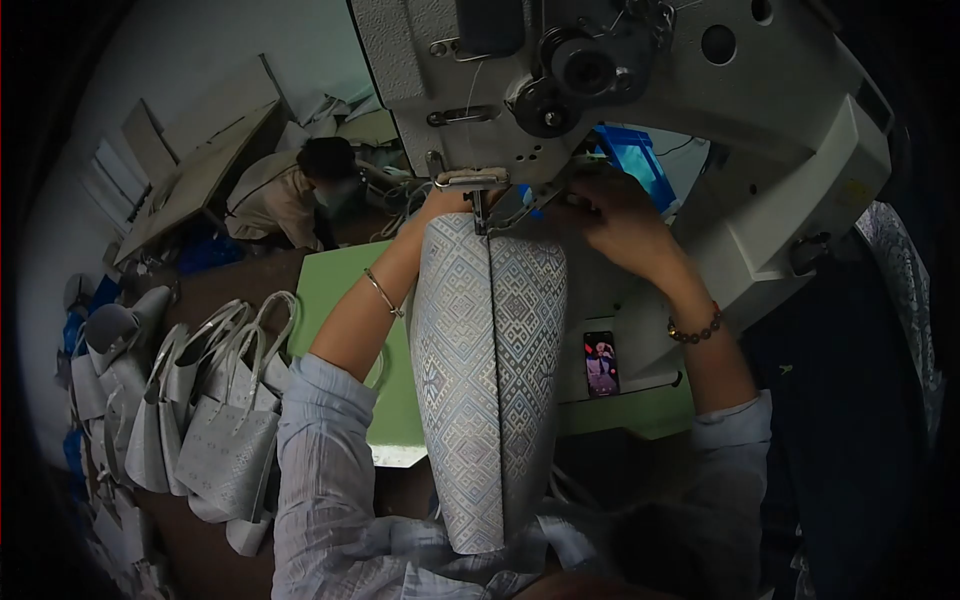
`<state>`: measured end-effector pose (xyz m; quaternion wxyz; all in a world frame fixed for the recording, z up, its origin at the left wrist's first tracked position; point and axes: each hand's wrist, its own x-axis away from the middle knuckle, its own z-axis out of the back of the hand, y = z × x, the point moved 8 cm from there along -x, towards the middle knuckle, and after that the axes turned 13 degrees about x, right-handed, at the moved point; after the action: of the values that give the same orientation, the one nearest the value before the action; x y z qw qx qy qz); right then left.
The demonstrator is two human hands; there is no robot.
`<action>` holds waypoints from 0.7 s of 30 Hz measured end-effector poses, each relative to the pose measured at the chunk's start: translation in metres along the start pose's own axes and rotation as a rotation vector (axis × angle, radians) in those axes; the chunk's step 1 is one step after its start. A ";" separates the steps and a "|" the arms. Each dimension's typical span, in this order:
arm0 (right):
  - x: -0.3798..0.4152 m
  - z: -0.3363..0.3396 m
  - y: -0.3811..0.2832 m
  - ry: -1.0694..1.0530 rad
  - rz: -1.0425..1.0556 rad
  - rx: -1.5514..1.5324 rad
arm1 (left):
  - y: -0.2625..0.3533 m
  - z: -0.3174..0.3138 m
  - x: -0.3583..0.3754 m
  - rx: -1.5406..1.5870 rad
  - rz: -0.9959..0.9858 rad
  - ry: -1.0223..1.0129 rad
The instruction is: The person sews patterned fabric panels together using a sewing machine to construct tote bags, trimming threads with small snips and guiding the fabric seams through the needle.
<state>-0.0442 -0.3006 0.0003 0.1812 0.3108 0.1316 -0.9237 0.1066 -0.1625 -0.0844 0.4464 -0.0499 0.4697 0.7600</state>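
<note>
Green tabletop (335, 283), patterned fabric (462, 370) under sewing machine (690, 85)

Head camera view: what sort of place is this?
Probably a bag-making workshop: there is a large sewing machine with a long patterned piece at it, and many pale handbags bunched at the picture's left.

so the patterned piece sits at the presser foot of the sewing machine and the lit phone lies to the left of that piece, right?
Not quite: in the head view, the lit phone lies to the right of the patterned piece. That piece does sit at the presser foot of the sewing machine.
</note>
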 end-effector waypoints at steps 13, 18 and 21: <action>-0.005 -0.040 -0.017 0.092 0.132 -0.017 | -0.031 0.026 -0.002 -0.526 0.114 0.063; 0.041 -0.033 0.020 0.029 -0.260 -0.162 | -0.042 0.109 0.028 -0.481 0.326 0.207; 0.089 -0.056 0.035 0.042 -0.313 -0.226 | -0.072 0.158 0.058 -0.349 0.123 0.419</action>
<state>-0.0662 -0.3343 -0.1032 0.0665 0.2836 0.2851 -0.9132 0.1788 0.0056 -0.0733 0.2775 -0.2536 0.4158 0.8282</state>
